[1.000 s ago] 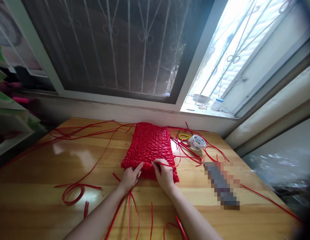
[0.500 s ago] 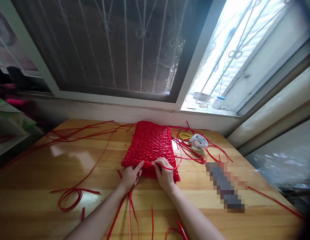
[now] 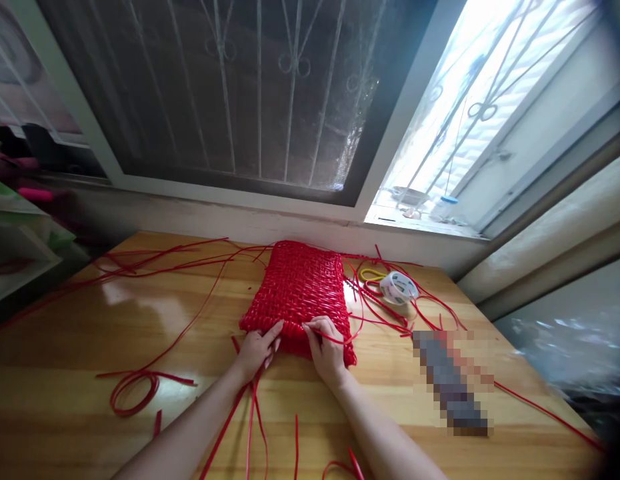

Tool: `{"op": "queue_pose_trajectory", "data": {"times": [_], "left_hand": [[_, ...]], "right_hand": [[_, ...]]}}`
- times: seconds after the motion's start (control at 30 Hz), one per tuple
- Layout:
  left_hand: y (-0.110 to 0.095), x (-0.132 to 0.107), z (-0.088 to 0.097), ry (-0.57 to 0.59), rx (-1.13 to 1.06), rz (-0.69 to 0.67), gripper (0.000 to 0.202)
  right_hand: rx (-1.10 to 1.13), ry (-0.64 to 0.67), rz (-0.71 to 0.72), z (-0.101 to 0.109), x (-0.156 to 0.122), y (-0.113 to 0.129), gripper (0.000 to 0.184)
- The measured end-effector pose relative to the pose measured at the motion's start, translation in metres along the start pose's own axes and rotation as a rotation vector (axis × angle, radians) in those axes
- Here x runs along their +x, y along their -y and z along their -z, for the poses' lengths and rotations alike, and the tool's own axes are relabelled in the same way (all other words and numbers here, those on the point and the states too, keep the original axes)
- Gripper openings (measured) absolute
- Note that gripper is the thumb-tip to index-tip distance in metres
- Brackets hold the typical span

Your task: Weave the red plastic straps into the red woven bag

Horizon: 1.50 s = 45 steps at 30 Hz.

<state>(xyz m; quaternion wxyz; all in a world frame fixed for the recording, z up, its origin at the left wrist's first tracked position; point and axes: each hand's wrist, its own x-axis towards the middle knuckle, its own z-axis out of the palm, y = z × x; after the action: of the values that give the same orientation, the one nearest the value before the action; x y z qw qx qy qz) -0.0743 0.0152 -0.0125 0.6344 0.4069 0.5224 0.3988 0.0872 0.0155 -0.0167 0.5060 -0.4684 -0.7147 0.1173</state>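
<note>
A red woven basket (image 3: 301,287), made of glossy plastic strips, lies on the wooden table with its near edge toward me. My left hand (image 3: 257,352) is closed on the left part of that edge, thumb on top and fingers curled beneath. Just to the right, my right hand (image 3: 329,350) pinches a thin red plastic strip (image 3: 359,331) against the same edge. The strip loops out past the right side of the weave. Both thumbs point toward each other with a small gap between them. The fingertips under the edge are partly hidden.
Loose red strips (image 3: 185,272) spread over the left of the table (image 3: 200,320), with a coiled strip (image 3: 135,393) nearer me. At right are a tape roll (image 3: 399,288), a yellow loop (image 3: 373,274) and a blurred-out dark object (image 3: 450,383). A barred window (image 3: 240,100) stands behind.
The view has turned slightly, so the whole scene sits a little differently. Both hands keep their places on the near edge, with hardly any visible movement.
</note>
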Motion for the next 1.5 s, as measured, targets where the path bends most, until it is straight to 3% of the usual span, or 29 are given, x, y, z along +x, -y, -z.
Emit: {"op": "queue_pose_trajectory", "data": {"times": [0.33, 1.5], "left_hand": [[0.0075, 0.0053, 0.0050, 0.046, -0.059, 0.020, 0.049], [0.0041, 0.0037, 0.0033, 0.044, -0.052, -0.003, 0.047]], "right_hand": [[-0.005, 0.007, -0.002, -0.0004, 0.0006, 0.0003, 0.006], [0.017, 0.029, -0.033, -0.0026, 0.0019, -0.0013, 0.005]]}}
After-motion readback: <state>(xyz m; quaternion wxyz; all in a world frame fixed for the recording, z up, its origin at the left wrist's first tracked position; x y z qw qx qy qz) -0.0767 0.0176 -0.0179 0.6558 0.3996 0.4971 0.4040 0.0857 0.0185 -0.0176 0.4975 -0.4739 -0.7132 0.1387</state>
